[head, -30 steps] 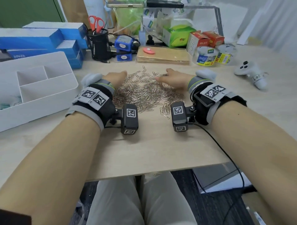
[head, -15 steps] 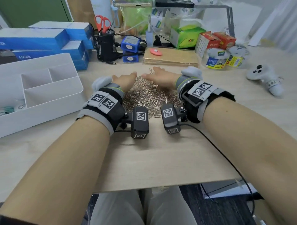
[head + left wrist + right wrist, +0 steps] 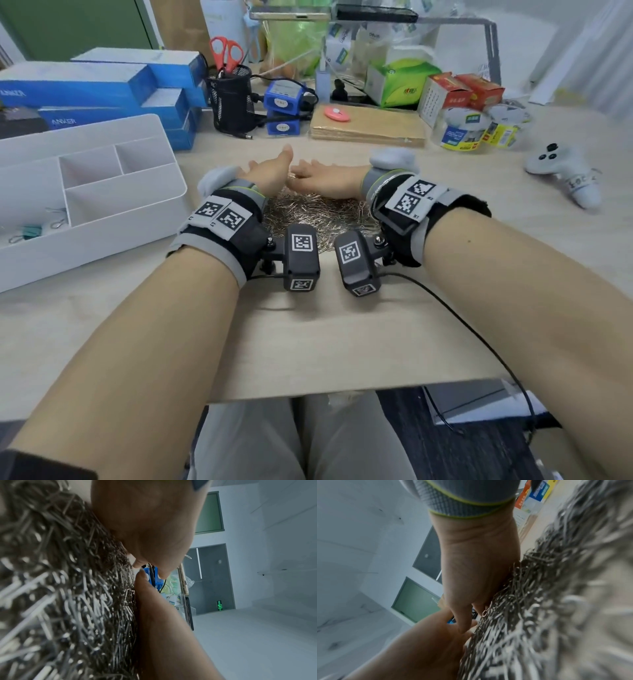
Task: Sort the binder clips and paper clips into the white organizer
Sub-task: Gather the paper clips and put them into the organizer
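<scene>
Flanking paper clips (image 3: 318,212), hands (image 3: 270,174), fingertips seemingly touching

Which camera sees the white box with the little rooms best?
The head view. It shows the white organizer whole on the table, left of the paper clip pile, with its compartments and a teal binder clip inside. Neither wrist view shows it at all: they see only hands and paper clips.

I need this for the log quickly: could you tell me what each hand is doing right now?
Left hand: open, cupped against the paper clip pile.
Right hand: open, cupped against the same pile.
</scene>
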The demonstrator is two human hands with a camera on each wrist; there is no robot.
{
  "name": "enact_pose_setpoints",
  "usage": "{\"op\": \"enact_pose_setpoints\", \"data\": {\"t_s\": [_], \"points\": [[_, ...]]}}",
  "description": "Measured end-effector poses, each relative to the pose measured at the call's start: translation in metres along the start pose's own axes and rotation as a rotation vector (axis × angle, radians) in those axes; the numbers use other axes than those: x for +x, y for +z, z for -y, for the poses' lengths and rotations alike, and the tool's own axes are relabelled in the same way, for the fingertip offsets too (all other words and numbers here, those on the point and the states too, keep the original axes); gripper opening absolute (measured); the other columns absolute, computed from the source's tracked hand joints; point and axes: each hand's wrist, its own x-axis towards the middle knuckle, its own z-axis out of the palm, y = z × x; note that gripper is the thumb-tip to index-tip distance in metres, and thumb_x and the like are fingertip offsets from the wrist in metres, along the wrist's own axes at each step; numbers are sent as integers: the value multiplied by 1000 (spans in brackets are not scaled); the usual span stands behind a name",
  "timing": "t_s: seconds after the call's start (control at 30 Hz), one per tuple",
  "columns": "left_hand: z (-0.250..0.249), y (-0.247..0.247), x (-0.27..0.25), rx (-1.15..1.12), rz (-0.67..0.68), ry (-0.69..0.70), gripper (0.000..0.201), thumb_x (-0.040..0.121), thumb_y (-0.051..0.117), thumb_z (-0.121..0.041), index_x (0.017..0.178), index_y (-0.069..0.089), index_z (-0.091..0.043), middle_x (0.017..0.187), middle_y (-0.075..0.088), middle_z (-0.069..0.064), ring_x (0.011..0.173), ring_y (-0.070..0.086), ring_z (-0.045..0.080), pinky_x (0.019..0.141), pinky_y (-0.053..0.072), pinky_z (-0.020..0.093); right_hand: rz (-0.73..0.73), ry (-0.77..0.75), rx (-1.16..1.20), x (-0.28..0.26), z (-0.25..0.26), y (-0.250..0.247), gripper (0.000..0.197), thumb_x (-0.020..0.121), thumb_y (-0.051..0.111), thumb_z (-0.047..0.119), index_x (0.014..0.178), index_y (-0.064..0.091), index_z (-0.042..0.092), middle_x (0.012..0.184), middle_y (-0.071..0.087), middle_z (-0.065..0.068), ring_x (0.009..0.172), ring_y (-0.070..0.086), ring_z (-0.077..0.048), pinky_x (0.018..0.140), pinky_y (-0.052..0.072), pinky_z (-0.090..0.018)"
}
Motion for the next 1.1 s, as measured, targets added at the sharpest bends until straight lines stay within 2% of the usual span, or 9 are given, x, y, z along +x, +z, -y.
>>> {"op": "enact_pose_setpoints", "data": {"t_s": [0.1, 0.17, 0.2, 0.3, 0.43, 0.63, 0.73, 0.87, 1.1], "points": [[5, 2, 2, -131, 38, 29, 93, 79, 21, -76, 149, 30, -15, 157, 24, 13, 146, 20, 32, 119, 15, 47, 32, -67, 47, -23, 6, 4, 57, 100, 32, 44, 151, 21, 21, 160, 15, -4, 149, 8, -22, 119, 2, -33], [11, 7, 11, -169, 58, 59, 112, 61, 19, -84, 144, 39, -13, 153, 34, 13, 144, 26, 31, 119, 19, 47, 9, -84, 93, -41, 9, 1, 51, 102, 33, 34, 148, 28, 14, 156, 28, -4, 144, 25, -20, 108, 16, -19], [10, 8, 9, -173, 65, 74, 108, 65, 19, -83, 143, 42, -11, 152, 36, 14, 143, 27, 31, 118, 19, 47, -28, -94, 128, -48, 9, -2, 49, 102, 33, 31, 147, 32, 12, 153, 33, -5, 141, 30, -20, 103, 22, -17], [0, 4, -31, -167, 96, 113, 77, 94, 18, -63, 140, 45, -7, 150, 37, 12, 140, 32, 28, 118, 20, 43, -245, -43, 308, -67, -3, -11, 45, 102, 35, 32, 143, 39, 15, 151, 37, -3, 138, 35, -19, 108, 25, -23], [-7, 13, -49, -172, 175, 179, 67, 98, 16, -55, 133, 54, -12, 145, 44, 10, 133, 41, 27, 116, 25, 41, -429, 86, 419, -87, -32, -13, 44, 102, 34, 28, 142, 40, 10, 150, 39, -7, 137, 37, -22, 109, 27, -26], [-4, 10, -47, -351, 19, 201, 56, 102, 20, -44, 136, 51, -13, 148, 42, 10, 137, 37, 27, 113, 24, 36, -290, 298, 357, -101, -57, 13, 54, 101, 32, 37, 144, 31, 3, 151, 32, -15, 139, 32, -29, 113, 24, -34], [0, 7, -47, -391, -108, 173, 50, 102, 25, -33, 137, 48, -7, 144, 46, 12, 134, 42, 28, 108, 35, 34, -264, 274, 291, -105, -46, 27, 69, 98, 30, 51, 151, 16, 9, 159, 17, -8, 148, 13, -26, 120, 6, -44], [6, 2, -47, -313, -216, 60, 43, 103, 23, -14, 137, 39, 7, 142, 43, 27, 131, 41, 38, 106, 32, 40, -229, 162, 285, -101, -19, 36, 72, 98, 30, 52, 152, 10, 8, 160, 11, -8, 148, 10, -24, 121, 7, -41], [21, 4, -54, -104, -143, 33, 62, 103, 13, -38, 138, 41, 5, 142, 43, 25, 131, 43, 34, 107, 30, 36, -342, 137, 426, -87, -23, 33, 71, 97, 37, 50, 151, 13, 10, 159, 16, -7, 147, 17, -24, 120, 13, -44]]}}
